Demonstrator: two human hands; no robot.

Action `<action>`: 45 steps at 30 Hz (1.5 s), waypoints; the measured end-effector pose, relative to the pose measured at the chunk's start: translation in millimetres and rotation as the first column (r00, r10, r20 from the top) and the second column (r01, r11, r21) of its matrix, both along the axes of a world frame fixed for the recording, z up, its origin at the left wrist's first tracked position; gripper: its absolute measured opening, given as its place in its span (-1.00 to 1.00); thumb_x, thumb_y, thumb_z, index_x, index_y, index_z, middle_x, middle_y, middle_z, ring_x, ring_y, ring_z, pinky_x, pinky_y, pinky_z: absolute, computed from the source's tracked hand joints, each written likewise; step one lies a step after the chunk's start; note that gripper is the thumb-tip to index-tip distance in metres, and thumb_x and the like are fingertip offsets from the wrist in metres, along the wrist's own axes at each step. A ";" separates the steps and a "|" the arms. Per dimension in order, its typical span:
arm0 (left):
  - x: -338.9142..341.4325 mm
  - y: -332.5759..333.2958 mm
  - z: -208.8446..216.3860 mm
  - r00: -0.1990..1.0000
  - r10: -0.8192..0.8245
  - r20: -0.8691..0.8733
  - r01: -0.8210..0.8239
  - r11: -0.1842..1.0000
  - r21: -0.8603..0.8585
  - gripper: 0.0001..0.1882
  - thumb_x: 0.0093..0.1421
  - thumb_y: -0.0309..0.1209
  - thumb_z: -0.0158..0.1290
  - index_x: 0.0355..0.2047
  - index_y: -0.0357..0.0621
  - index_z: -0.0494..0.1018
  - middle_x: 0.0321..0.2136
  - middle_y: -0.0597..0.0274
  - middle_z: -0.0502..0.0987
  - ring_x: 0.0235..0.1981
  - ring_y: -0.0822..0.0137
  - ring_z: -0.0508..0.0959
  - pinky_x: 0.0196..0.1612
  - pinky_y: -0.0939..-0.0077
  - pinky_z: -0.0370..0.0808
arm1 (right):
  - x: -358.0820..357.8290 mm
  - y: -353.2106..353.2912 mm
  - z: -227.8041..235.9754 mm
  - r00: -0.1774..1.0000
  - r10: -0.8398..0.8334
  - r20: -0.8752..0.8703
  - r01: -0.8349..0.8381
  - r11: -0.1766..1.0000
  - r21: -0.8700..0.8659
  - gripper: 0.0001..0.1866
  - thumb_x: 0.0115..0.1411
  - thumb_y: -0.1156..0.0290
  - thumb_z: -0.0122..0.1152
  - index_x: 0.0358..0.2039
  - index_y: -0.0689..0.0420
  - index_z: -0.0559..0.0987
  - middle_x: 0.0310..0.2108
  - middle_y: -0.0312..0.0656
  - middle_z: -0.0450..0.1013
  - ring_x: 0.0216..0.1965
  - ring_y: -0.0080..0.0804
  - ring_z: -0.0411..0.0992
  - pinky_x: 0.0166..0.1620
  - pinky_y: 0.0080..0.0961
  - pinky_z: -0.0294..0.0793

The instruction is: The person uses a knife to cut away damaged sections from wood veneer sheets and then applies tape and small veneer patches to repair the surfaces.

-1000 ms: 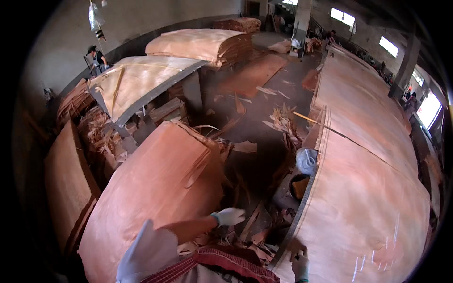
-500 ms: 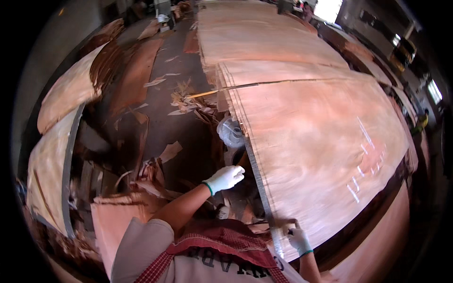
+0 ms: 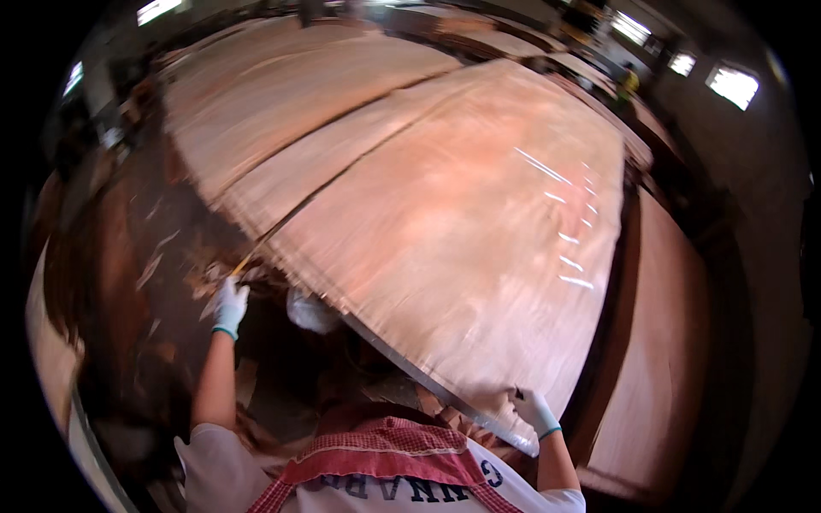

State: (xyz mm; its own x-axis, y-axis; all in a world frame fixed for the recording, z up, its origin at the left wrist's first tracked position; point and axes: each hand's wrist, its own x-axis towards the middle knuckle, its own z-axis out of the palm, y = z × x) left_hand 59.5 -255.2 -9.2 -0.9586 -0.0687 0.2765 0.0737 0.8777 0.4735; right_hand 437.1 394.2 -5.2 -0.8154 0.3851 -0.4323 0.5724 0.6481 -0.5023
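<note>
1. Gripped at its near corner by the gloved right hand (image 3: 534, 410), fingers closed over the edge: a broad, thin, reddish-brown wood veneer sheet (image 3: 462, 222), lying atop a wide stack that fills the middle of the view.
2. More veneer stacks (image 3: 282, 85) lie beyond, split by dark gaps.
3. Left hand (image 3: 229, 308), white-gloved, reaches out at the sheet's left edge; blur hides whether it grips.
4. Torn veneer scraps (image 3: 162, 265) litter the dark floor to the left.

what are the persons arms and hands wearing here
Both hands are in white gloves with teal cuffs: the left hand and the right hand. The forearms above the gloves are bare. Short white sleeves cover the upper arms, with a red and white checked cloth across the chest.
</note>
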 end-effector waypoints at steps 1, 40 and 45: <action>-23.1 -19.5 -11.1 0.999 0.041 0.033 -0.037 0.992 -0.117 -0.50 0.09 -0.22 0.14 0.00 -0.15 0.34 -0.10 -0.05 0.51 -0.07 -0.06 0.49 -0.03 0.14 0.41 | -8.8 -14.8 9.1 1.000 -0.004 -0.024 0.007 0.990 0.138 -0.69 0.20 0.20 0.11 -0.29 0.21 0.57 -0.47 0.04 0.50 -0.43 -0.13 0.51 -0.35 -0.25 0.45; -176.2 180.7 57.2 0.767 -0.530 -0.361 0.558 0.829 -0.031 -0.92 0.06 -0.44 0.08 -0.45 -0.14 0.39 -0.45 0.09 0.45 -0.28 0.06 0.44 -0.05 0.15 0.38 | -431.4 -318.5 102.6 0.835 -0.528 -0.154 0.168 0.510 -0.844 -0.67 0.26 0.14 0.12 -0.23 0.20 0.51 -0.43 -0.31 0.51 -0.56 -0.59 0.38 -0.51 -0.65 0.34; -88.1 178.2 90.6 0.617 -0.737 -0.276 0.782 0.612 0.117 -0.54 -0.05 -0.47 0.16 -0.08 -0.18 0.38 -0.01 0.08 0.41 0.11 0.02 0.34 0.23 0.08 0.22 | -451.8 -291.7 59.3 0.727 -0.640 -0.248 0.313 0.630 -0.711 -0.81 0.18 0.31 0.14 -0.35 0.19 0.54 -0.55 -0.30 0.49 -0.64 -0.54 0.38 -0.57 -0.62 0.35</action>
State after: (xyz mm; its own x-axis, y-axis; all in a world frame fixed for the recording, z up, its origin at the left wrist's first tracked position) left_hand -28.6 -77.0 81.4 -0.6226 0.5842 0.5207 0.7714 0.3462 0.5339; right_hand -14.7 102.5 54.1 -0.7365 0.5750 -0.3563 0.3118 -0.1788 -0.9332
